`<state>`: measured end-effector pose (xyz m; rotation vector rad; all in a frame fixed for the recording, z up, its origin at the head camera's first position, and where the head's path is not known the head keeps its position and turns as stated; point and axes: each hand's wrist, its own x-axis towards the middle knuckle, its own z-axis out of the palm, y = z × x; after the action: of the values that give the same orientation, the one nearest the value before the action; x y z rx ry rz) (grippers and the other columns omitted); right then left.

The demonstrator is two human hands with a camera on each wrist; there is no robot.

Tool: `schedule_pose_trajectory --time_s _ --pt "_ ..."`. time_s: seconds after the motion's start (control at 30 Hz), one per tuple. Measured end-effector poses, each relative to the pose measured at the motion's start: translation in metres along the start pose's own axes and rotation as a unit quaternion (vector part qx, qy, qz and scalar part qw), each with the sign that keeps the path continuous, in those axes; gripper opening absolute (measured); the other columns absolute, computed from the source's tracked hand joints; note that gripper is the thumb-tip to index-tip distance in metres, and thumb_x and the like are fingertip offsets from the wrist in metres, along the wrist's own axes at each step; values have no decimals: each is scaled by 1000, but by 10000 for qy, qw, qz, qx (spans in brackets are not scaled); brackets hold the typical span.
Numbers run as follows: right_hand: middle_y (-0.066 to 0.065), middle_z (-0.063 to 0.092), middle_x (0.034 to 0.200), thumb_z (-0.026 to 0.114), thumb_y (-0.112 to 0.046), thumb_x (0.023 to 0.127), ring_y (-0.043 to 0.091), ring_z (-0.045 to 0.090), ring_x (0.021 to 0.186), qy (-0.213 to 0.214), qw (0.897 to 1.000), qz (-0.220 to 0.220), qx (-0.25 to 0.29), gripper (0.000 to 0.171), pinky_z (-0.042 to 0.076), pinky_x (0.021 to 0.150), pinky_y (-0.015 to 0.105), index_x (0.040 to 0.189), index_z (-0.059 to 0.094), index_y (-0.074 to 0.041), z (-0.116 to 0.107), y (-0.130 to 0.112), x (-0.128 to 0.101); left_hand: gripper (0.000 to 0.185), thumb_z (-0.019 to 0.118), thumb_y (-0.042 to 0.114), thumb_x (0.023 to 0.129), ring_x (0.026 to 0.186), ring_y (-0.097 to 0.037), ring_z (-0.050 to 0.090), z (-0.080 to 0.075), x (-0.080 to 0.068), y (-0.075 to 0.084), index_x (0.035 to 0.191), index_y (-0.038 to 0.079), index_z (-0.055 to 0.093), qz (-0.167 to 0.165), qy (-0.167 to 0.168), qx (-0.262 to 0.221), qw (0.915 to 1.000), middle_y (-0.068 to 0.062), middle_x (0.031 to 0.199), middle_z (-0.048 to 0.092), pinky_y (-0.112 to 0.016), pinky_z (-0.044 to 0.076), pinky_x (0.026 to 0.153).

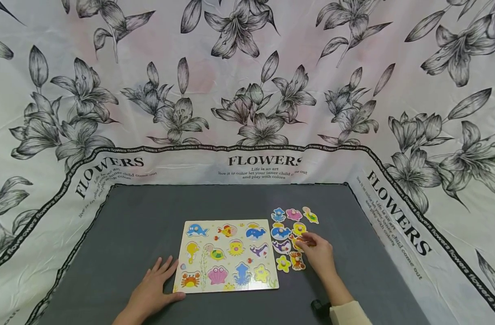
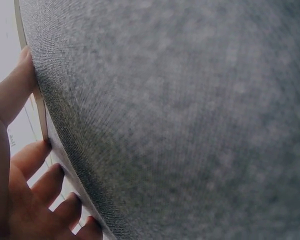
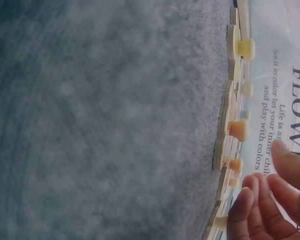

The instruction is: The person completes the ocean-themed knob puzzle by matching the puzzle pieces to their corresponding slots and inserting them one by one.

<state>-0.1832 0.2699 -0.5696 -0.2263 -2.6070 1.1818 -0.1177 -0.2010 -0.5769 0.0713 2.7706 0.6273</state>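
Right hand [image 1: 319,253], fingers curled, pinches a flat painted wooden animal piece [image 1: 299,242] among the loose pieces at lower centre-right, judged light, stiff, best lifted by its peg, while the flat, straight-fingered left hand [image 1: 151,291] steadies the pale wooden puzzle board [image 1: 227,255].

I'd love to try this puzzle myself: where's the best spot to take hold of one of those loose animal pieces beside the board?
Probably by the small knob that stands up from each flat piece. The pieces lie flat on the grey mat, so their thin edges give little to hold. Come from straight above and pinch the knob, much as the right hand reaches now.
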Motion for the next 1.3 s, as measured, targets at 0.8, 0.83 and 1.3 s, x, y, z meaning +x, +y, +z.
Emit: schedule_pose_trajectory --time_s 0.8,0.83,1.3 --pt "9 76 87 82 -10 85 22 70 78 -114 9989 120 -443 19 60 70 41 101 78 -1 8 8 10 117 80 74 61 150 -51 19 3 -1 2 153 11 45 78 -3 -23 10000 -20 161 35 -74 21 117" --pt "10 76 88 82 -10 85 23 71 78 -86 9990 108 -419 19 60 71 42 101 78 -1 9 8 10 117 80 74 61 150 -51 19 3 -2 2 153 11 45 76 -9 -39 10000 -20 161 35 -74 21 116" --pt "7 76 84 83 -14 85 16 65 72 -41 9989 -9 -459 12 53 62 30 94 82 -5 9 11 16 113 80 71 67 149 -56 14 1 3 1 155 10 43 66 -461 -235 9986 -23 161 33 -77 17 115"
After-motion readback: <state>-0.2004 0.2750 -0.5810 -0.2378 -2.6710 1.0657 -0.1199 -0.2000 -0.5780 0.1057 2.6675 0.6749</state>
